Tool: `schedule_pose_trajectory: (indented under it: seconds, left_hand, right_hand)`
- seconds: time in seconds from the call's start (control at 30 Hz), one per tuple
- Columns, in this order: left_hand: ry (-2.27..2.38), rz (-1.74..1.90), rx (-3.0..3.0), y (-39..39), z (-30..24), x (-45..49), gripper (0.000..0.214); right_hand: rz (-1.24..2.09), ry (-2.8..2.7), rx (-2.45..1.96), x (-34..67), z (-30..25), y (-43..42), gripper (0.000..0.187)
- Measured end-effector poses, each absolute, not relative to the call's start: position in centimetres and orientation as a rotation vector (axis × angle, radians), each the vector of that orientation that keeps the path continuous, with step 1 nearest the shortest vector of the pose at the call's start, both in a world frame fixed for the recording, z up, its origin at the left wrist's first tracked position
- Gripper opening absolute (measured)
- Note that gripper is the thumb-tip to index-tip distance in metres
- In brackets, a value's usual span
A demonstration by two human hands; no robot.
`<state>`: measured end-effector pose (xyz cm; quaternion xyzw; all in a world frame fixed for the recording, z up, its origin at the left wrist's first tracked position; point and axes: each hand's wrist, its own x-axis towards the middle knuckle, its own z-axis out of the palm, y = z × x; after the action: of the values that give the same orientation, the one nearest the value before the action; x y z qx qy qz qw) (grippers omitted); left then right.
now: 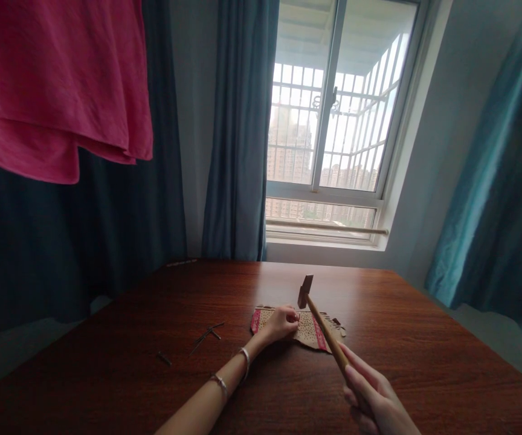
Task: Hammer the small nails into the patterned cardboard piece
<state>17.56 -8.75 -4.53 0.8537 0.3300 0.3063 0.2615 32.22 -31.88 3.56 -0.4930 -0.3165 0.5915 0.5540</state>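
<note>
My right hand (372, 386) is wrapped round the wooden handle of a hammer (322, 326). The hammer is raised, its metal head above the far side of a piece of cardboard (307, 329). Tan with pink-red bands and many small holes, the cardboard lies on the table and has a ragged right edge. My left hand (281, 323) rests on it, thumb and fingers pinched together near its middle. Whatever is in that pinch is too small to make out. Several thin dark nails (209, 333) lie to the left of the cardboard.
A brown wooden table (120, 374) spreads below both hands. More nails (164, 359) lie farther left on it. Beyond the back edge are a barred window (324, 109) and blue curtains (240, 133). A pink cloth (61, 90) hangs at upper left.
</note>
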Motion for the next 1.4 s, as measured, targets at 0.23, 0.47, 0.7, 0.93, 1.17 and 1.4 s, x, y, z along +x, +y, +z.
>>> schedule_pose_trajectory:
  seconds: [0.23,0.47,0.7,0.93,1.17,1.4]
  left_hand:
    - [0.907,0.776,2.315,-8.9,-4.2,17.4,0.013]
    - [0.903,0.788,2.291,-9.0,-4.4,17.5,0.011]
    - [0.885,0.783,2.272,-8.8,-4.4,17.6,0.013]
    - [0.916,0.752,2.275,-8.9,-4.2,17.5,0.013]
    - [0.906,0.758,2.273,-9.1,-3.9,17.5,0.015]
    - [0.903,0.754,2.288,-8.7,-4.2,17.3,0.015]
  right_hand:
    - [1.363,-0.686,-1.156,31.9,3.4,-31.7,0.082]
    - [1.385,-0.722,-1.15,32.0,3.1,-31.6,0.082]
    - [1.392,-0.736,-1.151,32.4,3.1,-31.6,0.078]
    - [1.386,-0.709,-1.199,32.4,2.6,-31.6,0.079]
    - [1.383,-0.75,-1.186,32.6,3.1,-31.7,0.08]
    - [1.335,-0.751,-1.205,33.0,2.3,-31.5,0.076]
